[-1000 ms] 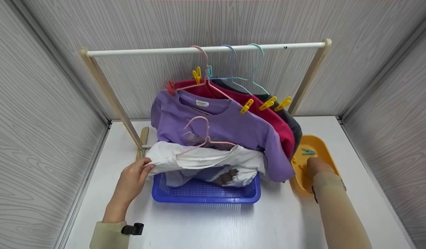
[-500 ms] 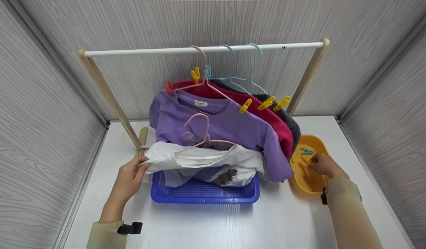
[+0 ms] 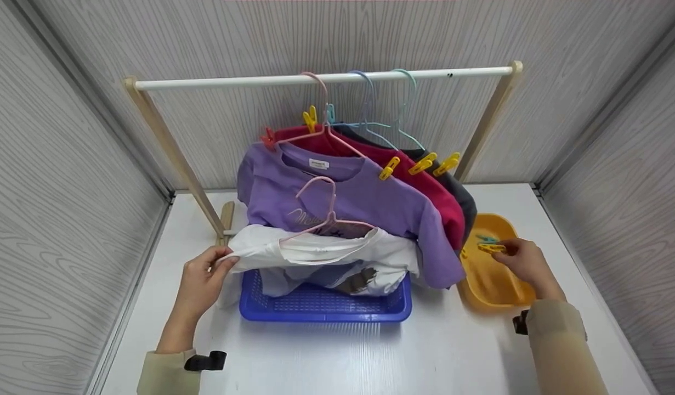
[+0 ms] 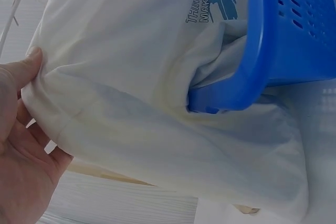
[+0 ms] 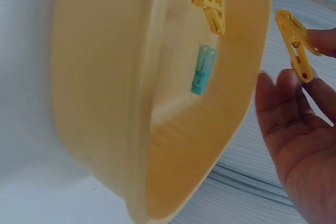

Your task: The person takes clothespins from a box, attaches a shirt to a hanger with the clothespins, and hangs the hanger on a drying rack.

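My left hand (image 3: 200, 282) pinches the shoulder of a white T-shirt (image 4: 121, 82) between thumb and fingers. A pink hanger (image 3: 332, 218) sits in the shirt's neck, its hook standing up and bare. The shirt's lower part lies in and over a blue basket (image 3: 326, 315). Above the yellow tub (image 3: 493, 299), my right hand (image 3: 526, 266) holds a yellow clothespin (image 5: 295, 40) between thumb and fingertips. A teal clothespin (image 5: 203, 69) and another yellow clothespin (image 5: 211, 6) lie inside the tub.
Behind the basket stands a rack with a white rail (image 3: 222, 82). A purple sweatshirt (image 3: 359, 197), a red top (image 3: 444, 200) and a dark top (image 3: 469, 208) hang there on hangers with clothespins. Grey panels (image 3: 617, 126) enclose the back and sides.
My right hand has come up out of the tub with a yellow clothespin and shifted slightly right. The left hand keeps its grip on the T-shirt; the pink hanger's hook has risen slightly.
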### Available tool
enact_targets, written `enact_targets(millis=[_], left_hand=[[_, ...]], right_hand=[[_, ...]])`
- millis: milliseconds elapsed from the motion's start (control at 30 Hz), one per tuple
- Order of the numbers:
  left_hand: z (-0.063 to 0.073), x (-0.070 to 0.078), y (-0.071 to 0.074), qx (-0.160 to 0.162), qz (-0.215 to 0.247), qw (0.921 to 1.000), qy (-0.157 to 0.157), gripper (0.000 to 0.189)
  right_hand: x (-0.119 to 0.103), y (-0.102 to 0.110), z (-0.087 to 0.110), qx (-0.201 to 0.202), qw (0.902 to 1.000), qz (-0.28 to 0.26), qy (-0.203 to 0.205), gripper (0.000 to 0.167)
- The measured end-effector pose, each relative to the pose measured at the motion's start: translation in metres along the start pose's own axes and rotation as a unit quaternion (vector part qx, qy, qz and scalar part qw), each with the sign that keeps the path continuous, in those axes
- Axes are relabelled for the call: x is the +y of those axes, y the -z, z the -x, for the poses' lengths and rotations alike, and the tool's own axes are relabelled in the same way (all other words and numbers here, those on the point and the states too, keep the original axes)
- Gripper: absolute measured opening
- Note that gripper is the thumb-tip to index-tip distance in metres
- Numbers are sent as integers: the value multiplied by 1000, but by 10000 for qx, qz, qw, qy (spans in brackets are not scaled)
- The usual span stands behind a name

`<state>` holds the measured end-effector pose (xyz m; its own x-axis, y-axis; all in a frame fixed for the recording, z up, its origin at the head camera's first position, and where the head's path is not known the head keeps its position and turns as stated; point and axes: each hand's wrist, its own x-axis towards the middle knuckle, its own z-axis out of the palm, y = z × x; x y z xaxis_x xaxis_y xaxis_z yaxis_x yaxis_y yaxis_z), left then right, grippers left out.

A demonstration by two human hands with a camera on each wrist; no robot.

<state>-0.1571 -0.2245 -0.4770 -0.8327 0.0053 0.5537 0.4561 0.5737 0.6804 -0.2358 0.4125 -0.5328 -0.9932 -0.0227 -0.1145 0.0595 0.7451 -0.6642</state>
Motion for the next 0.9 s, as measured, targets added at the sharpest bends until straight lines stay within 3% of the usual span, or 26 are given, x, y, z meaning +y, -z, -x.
enact_targets(millis=[133, 267, 400, 633, 900], left_hand=[[-4, 26, 2, 112, 5, 9999, -93, 8], [-5, 26, 2, 123, 102, 9998, -91, 8], [-4, 18, -1, 151, 82, 9999, -7, 7], [0, -14, -6, 109, 124, 9998, -117, 8], [1, -19, -5, 36, 8, 9995, -304, 9]], right_hand=[[-9, 3, 8, 526, 9981, -246, 221, 47], [-20, 4, 12, 1037, 9918, -500, 560, 41], [-32, 5, 13, 1307, 9858, -673, 818, 37], [-59, 9, 19, 1331, 9844, -719, 898, 44], [-95, 11, 28, 1486, 9767, -840, 1303, 40]])
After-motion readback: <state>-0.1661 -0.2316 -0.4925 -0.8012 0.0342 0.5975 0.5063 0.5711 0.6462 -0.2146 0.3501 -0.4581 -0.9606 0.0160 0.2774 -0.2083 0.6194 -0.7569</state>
